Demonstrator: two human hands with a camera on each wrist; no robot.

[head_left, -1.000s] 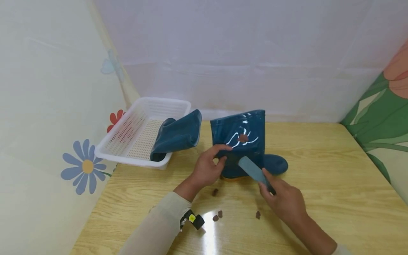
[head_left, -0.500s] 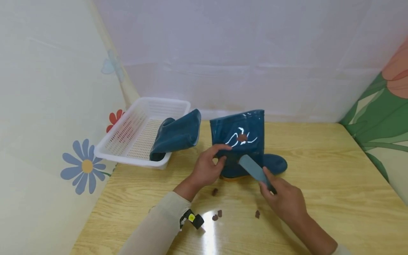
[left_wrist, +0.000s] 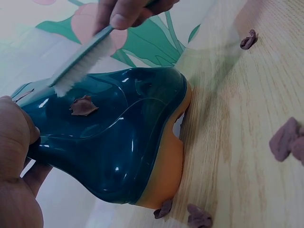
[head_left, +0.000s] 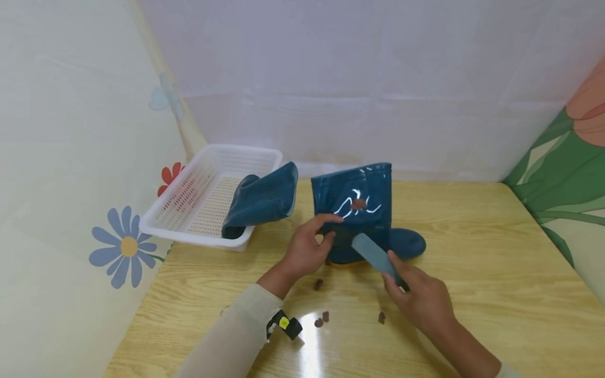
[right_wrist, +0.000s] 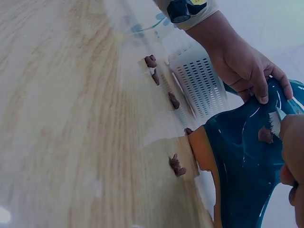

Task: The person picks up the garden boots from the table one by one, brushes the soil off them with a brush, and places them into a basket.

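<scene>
A glossy dark teal rubber boot (head_left: 328, 194) stands on the table, toe to the right, with an orange sole (left_wrist: 164, 171). My left hand (head_left: 307, 247) holds its shaft from the left, thumb and fingers at the edge. In my right hand (head_left: 423, 294) is a brush (head_left: 373, 254), gripped by its handle. The white bristles (left_wrist: 83, 71) face the boot, close to the shaft in the left wrist view. A brown clay-like patch (head_left: 358, 204) sticks to the upper shaft, and another brown patch (left_wrist: 83, 105) sits below the bristles.
At the left, a white perforated basket (head_left: 177, 231) holds a second teal boot (head_left: 262, 197), whose shaft leans over the basket's right side. Several brown crumbs lie on the table (head_left: 496, 294), including one crumb (head_left: 382, 317) in front of my right hand. A pale cloth wall (head_left: 340, 105) stands behind.
The brush has shifted slightly up and then back down and left against the boot. My left hand and the boot stay in place.
</scene>
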